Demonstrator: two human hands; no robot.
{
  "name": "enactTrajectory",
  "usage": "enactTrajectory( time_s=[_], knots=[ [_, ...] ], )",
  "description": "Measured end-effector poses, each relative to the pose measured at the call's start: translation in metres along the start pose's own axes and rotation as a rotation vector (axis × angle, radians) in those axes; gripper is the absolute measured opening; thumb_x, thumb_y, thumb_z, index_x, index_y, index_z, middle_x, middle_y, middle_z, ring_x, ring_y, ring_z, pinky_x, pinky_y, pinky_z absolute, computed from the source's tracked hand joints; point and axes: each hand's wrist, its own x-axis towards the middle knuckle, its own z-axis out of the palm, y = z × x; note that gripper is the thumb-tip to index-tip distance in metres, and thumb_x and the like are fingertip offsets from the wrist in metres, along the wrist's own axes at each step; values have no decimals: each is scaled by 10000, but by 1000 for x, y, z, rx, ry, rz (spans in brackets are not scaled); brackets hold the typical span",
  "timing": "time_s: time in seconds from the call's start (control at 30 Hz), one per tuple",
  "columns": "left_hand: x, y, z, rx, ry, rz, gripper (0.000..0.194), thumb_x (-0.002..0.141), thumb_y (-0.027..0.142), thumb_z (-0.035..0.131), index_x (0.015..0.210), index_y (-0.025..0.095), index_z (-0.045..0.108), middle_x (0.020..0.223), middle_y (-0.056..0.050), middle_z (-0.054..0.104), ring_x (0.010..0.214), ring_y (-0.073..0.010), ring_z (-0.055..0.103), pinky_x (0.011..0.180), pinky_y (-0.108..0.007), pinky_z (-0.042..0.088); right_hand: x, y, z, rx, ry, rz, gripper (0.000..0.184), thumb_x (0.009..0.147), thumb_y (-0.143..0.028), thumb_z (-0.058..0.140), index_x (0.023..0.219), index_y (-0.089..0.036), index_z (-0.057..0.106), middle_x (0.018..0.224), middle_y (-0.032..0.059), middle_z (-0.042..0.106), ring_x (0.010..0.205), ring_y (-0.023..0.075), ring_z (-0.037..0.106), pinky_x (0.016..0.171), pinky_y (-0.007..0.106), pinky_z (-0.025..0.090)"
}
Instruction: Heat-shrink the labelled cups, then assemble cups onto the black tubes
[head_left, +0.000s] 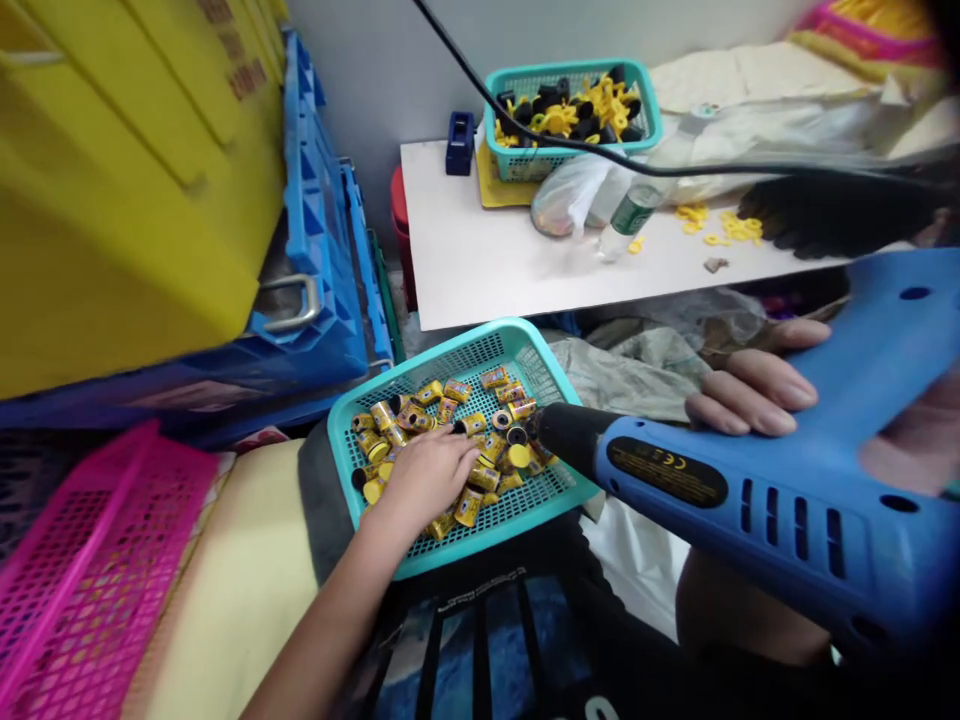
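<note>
My left hand (pixel 433 468) reaches into a teal plastic basket (pixel 556 378) on my lap. Its fingers are bent and close together among small printed yellow cylinders (pixel 469 506); whatever they grip is hidden beneath them. Several of these cylinders show dark open ends, others yellow ends. My right hand (pixel 757 390) is wrapped round the handle of a blue pistol-grip power tool (pixel 757 500) with vents and a black tapered nose. That nose points left over the basket's right side, close to the cylinders. The palm is partly behind the handle.
On the white table (pixel 465 260) stand another teal basket (pixel 649 110) of black and yellow parts, a bottle (pixel 630 218) and loose yellow pieces (pixel 739 226). A black cable (pixel 600 152) crosses above. Blue crates (pixel 322 240), a yellow bin (pixel 142 200) and a pink basket (pixel 97 560) line the left.
</note>
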Motion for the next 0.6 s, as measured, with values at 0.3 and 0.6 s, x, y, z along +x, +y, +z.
enactTrajectory(
  time_s=[0.3, 0.6],
  knots=[
    [85, 12, 19, 20, -69, 132, 523, 993, 388, 410, 1475, 185, 421, 1601, -112, 264, 1478, -312, 244, 1186, -525, 254, -6, -11, 0, 246, -145, -17, 539, 637, -678, 772, 946, -261, 626, 650, -41, 297, 498, 84, 297, 493, 239, 400],
    [-15, -39, -36, -289, 344, -71, 423, 947, 449, 407, 1128, 212, 708, 1264, -78, 682, 1227, -261, 601, 1098, -447, 435, 23, 10, 3, 448, -131, 206, 580, 848, -764, 410, 905, -218, 595, 693, -22, 503, 573, 101, 515, 589, 272, 476]
  ],
)
